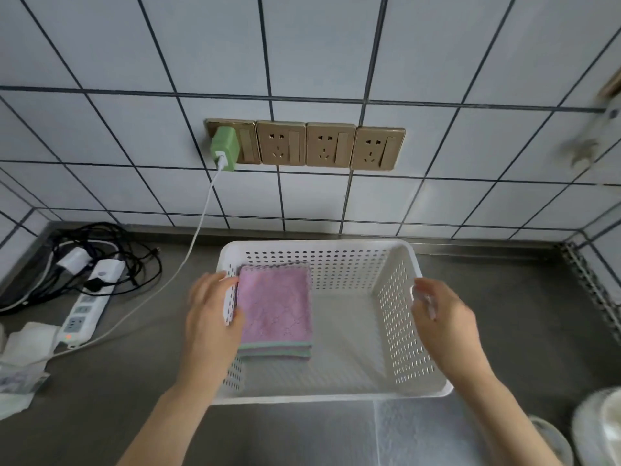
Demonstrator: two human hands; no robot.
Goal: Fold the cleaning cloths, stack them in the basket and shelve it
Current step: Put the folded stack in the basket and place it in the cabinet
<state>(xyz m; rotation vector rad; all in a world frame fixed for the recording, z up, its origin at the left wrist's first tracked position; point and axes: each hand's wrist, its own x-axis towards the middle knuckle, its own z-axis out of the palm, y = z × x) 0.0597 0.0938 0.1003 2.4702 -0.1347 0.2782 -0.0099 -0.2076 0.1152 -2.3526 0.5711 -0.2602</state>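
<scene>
White basket [396,260]: left hand [210,311], right hand [443,321] grip side rims; folded cloths [275,307] against left wall.

I stand in a home kitchen: white wall tiles [319,55] with dark grout, a row of sockets [331,145], a steel bench [504,297] below, and a power strip [85,307] among cables.

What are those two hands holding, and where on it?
The white basket: left hand grips its left rim, right hand its right rim. Folded cloths lie inside.
</scene>
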